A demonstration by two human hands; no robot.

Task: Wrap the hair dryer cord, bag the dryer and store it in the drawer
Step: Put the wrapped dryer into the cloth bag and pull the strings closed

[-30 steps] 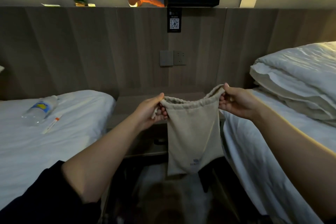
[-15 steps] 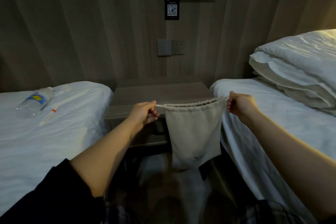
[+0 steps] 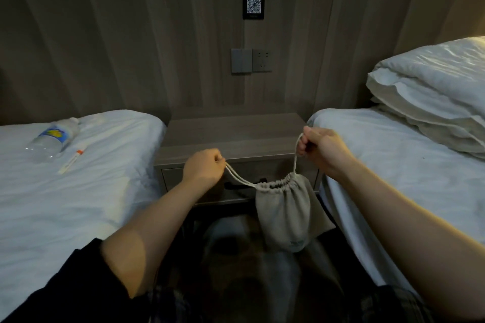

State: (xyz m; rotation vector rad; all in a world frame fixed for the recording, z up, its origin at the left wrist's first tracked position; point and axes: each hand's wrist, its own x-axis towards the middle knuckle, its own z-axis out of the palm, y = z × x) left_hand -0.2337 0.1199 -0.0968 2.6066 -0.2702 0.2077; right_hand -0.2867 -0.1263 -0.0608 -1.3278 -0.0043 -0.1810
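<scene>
Nightstand (image 3: 236,136) sits centre, between left bed (image 3: 91,191) and right bed (image 3: 406,178), backed against wall panel (image 3: 131,47). Drawer (image 3: 204,183) in the nightstand front. Bag (image 3: 286,215) hangs in front of the drawer, right of centre, below the nightstand top. Left hand (image 3: 202,168) is left of and above the bag, pinching the drawstring (image 3: 237,177); right hand (image 3: 322,148) is above the bag's right side, gripping the other loop. Bottle (image 3: 52,139) lies on the left bed near the panel, a tube (image 3: 72,161) just beside it on the near side. Folded bedding (image 3: 433,92) stacked on the right bed. Switch (image 3: 241,60) and socket (image 3: 262,60) side by side on the panel above the nightstand, QR sign (image 3: 253,0) above them.
</scene>
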